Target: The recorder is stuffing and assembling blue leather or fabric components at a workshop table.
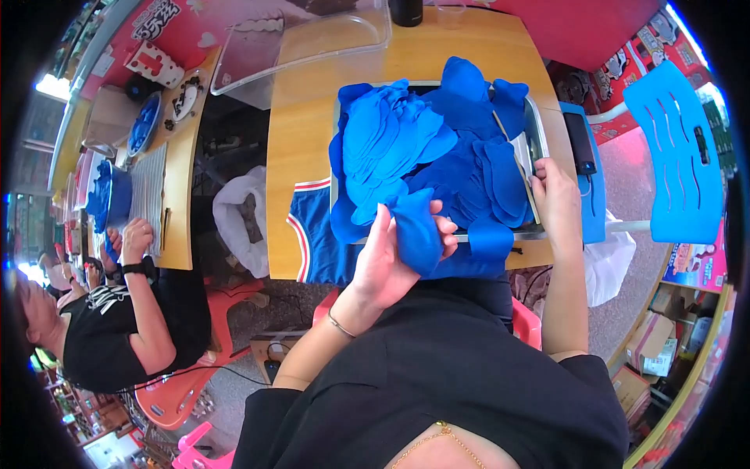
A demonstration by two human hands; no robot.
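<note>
A smooth, rounded blue fabric piece [418, 233] lies in my left hand [384, 262], palm up, its fingers curled round it just in front of a metal tray [536, 129]. Heaped in that tray are many thin blue fabric pieces, with a lighter blue stack [387, 137] on the left and darker pieces [469, 168] on the right. At the tray's right rim is my right hand [558, 205], fingers bent and closed; what they pinch there, if anything, is hidden. A thin wooden stick [501, 127] runs along the right side of the pile.
A blue garment with striped trim [312, 234] lies left of the tray on the wooden table [301, 133]. Behind stands a clear plastic bin [305, 51]. On the right are a black device [579, 144] and a blue chair [678, 156]. A co-worker [117, 328] sits at the left table.
</note>
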